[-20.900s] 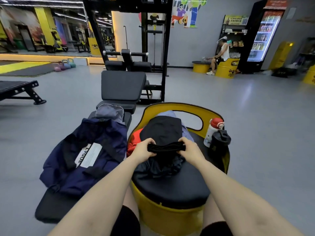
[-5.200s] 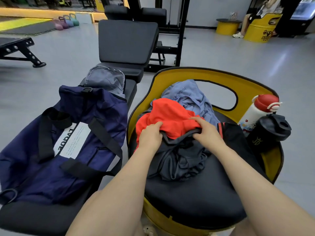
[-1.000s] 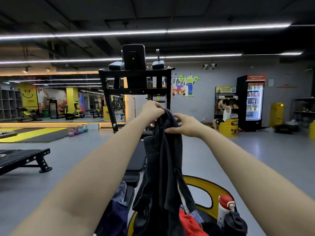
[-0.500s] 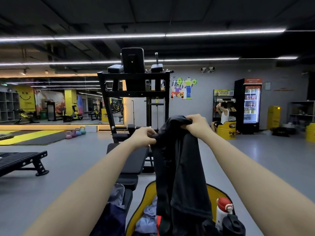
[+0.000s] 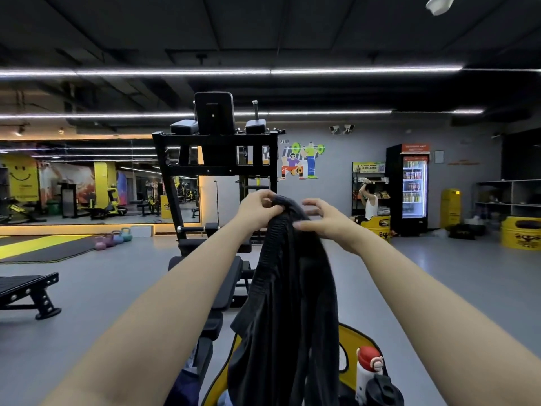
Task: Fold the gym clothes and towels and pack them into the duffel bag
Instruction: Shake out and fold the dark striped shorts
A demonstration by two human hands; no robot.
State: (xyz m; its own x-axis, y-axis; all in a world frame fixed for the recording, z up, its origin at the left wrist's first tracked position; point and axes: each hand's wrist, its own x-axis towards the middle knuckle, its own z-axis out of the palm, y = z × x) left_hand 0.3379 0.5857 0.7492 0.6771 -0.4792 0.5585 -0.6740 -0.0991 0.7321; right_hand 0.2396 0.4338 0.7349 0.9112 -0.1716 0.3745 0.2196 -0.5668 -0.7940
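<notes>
I hold a dark grey garment (image 5: pixel 288 303) up at chest height, and it hangs down long and bunched over the yellow tub seat (image 5: pixel 349 339). My left hand (image 5: pixel 259 208) grips the garment's top edge with curled fingers. My right hand (image 5: pixel 325 221) sits just right of it, fingers loosely spread, with only the thumb touching the fabric. A sliver of the navy duffel bag (image 5: pixel 181 388) shows at the bottom, left of the seat. The other clothes on the seat are mostly hidden behind the garment.
A white bottle with a red cap (image 5: pixel 367 367) and a black shaker (image 5: pixel 383 391) stand on the seat's right side. A black weight bench (image 5: pixel 222 276) and rack stand straight ahead. Another bench (image 5: pixel 26 291) is at left. A person (image 5: pixel 370 200) sits far off by the fridge.
The garment's top has passed from my right hand's grip into my left hand. My right hand has loosened and spread its fingers. The view has tilted slightly upward.
</notes>
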